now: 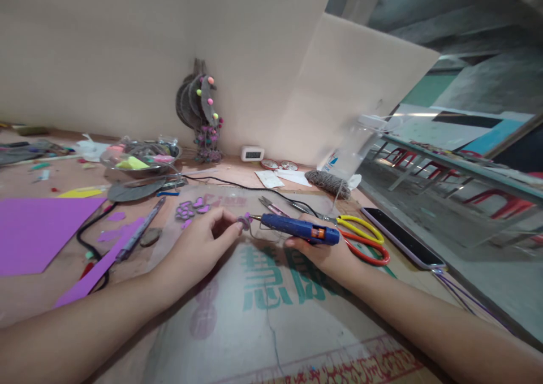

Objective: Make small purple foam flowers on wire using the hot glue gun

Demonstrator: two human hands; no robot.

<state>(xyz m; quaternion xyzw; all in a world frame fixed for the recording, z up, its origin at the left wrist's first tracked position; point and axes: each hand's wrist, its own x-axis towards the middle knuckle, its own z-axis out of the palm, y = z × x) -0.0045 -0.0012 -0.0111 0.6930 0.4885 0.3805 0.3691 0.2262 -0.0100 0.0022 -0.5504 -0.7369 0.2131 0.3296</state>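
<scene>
My right hand (320, 254) is closed around a blue hot glue gun (297, 227), whose metal nozzle points left. Between the thumb and fingers of my left hand (212, 237) is a small purple and grey craft piece (245, 221), pinched near the nozzle tip. Whether the nozzle touches it I cannot tell. Just behind my left hand lie several small grey-edged purple shapes (190, 207). Both hands are above a printed plastic sheet (237, 339).
On the left are a purple foam sheet (42, 231), a pen (139, 228) and a bowl of craft bits (139, 158). Yellow and orange-handled scissors (369, 254) and a phone (403, 237) lie right. A black cord (246, 186), a small clock (252, 154) and grey yarn (326, 183) are behind.
</scene>
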